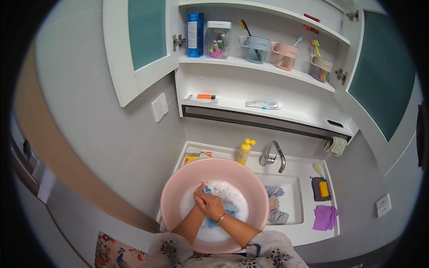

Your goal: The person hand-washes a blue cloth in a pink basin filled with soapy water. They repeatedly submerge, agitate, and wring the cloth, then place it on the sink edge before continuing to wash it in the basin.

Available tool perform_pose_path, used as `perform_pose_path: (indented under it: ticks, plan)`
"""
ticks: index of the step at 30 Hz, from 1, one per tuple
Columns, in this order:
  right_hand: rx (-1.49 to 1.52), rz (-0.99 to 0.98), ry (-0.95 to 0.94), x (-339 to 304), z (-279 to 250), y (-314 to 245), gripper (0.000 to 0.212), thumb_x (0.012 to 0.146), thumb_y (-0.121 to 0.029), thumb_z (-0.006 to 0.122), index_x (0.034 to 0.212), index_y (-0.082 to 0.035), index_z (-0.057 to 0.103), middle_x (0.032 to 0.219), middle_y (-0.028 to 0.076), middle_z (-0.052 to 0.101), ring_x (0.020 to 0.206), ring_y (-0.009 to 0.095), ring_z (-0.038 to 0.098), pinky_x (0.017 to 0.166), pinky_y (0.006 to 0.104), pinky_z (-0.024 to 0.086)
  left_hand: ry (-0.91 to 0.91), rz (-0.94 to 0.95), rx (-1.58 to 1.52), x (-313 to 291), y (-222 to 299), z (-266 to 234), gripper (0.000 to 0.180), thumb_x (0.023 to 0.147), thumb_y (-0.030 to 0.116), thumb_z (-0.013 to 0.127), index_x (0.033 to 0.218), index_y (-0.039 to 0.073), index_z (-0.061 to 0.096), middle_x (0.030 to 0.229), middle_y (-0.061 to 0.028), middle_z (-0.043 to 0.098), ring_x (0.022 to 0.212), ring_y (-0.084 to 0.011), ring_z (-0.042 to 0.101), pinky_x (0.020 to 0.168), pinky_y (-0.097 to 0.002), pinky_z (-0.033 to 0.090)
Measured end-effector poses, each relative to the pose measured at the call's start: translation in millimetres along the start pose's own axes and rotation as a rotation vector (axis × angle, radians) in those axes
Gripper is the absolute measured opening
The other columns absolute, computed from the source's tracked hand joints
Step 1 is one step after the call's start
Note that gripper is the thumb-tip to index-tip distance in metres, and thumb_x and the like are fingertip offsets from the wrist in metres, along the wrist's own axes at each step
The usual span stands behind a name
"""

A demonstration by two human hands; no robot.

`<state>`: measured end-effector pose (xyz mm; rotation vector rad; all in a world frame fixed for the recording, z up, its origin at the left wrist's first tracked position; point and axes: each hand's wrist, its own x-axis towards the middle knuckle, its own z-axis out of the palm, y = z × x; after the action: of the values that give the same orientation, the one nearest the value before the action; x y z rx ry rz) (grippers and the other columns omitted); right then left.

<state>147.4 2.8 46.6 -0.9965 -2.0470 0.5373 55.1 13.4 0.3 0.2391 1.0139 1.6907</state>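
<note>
A large pink basin [170,201] holds water with white suds [237,196]. Over its middle, my left hand [199,195] and my right hand [213,207] are pressed together, fingers closed around a wet blue cloth [230,207]. A bit of the blue fabric pokes out between the hands at the top, while more of it lies in the suds beside and below them. My right hand crosses in front and partly hides the left fingers. A metal bracelet circles my right wrist.
Right of the basin, the sink [292,212] contains several crumpled cloths [278,217] below a chrome faucet [278,156]. A yellow bottle [244,152] stands behind the basin. A purple cloth [325,217] and yellow soap [323,189] lie on the right counter. Open cabinet doors [147,73] flank shelves above.
</note>
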Motion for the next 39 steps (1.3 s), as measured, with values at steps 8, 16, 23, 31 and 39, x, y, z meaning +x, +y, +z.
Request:
perform_pose_path:
  ticks: [8,16,23,31,39]
  plan:
    - [-0.032,-0.095,0.197,9,2,1,0.032,0.087,-0.026,0.045,0.061,-0.009,0.054,0.061,0.014,0.058,0.05,0.031,0.055,0.047,0.0412,0.044,0.08,-0.101,-0.128,-17,1,19,0.03,0.085,0.035,0.051,0.089,0.004,0.052,0.085,-0.0058,0.054,0.082,-0.0184,0.051,0.072,-0.0325,0.044]
    - [-0.059,0.264,-0.107,53,-19,47,0.036,0.091,-0.031,0.038,0.082,-0.003,0.058,0.064,0.019,0.057,0.058,0.037,0.055,0.061,0.0434,0.045,-0.282,-0.349,0.249,-17,30,6,0.022,0.082,0.025,0.055,0.093,0.006,0.057,0.09,-0.0063,0.059,0.087,-0.0152,0.053,0.079,-0.0268,0.043]
    - [0.506,0.139,-0.142,51,-22,39,0.032,0.09,-0.031,0.043,0.084,0.0,0.05,0.075,0.013,0.055,0.072,0.024,0.054,0.07,0.0325,0.043,-0.747,0.026,0.862,-36,67,23,0.04,0.078,0.024,0.064,0.108,-0.001,0.054,0.101,-0.0066,0.058,0.101,-0.0149,0.05,0.088,-0.0283,0.039]
    - [0.547,0.346,-0.692,26,-38,19,0.038,0.081,-0.035,0.059,0.099,-0.002,0.057,0.083,0.009,0.059,0.077,0.018,0.055,0.074,0.0286,0.043,-0.317,-0.028,0.942,-26,91,-10,0.032,0.08,0.02,0.059,0.103,-0.002,0.056,0.092,-0.0104,0.062,0.08,-0.021,0.06,0.07,-0.032,0.048]
    - [0.335,0.337,-1.019,17,-40,49,0.036,0.075,-0.026,0.063,0.102,-0.003,0.061,0.092,0.006,0.063,0.086,0.015,0.055,0.082,0.0263,0.04,-0.199,-0.103,0.17,-39,136,-25,0.029,0.083,0.018,0.057,0.104,-0.002,0.053,0.094,-0.0133,0.061,0.082,-0.0233,0.062,0.075,-0.0353,0.051]
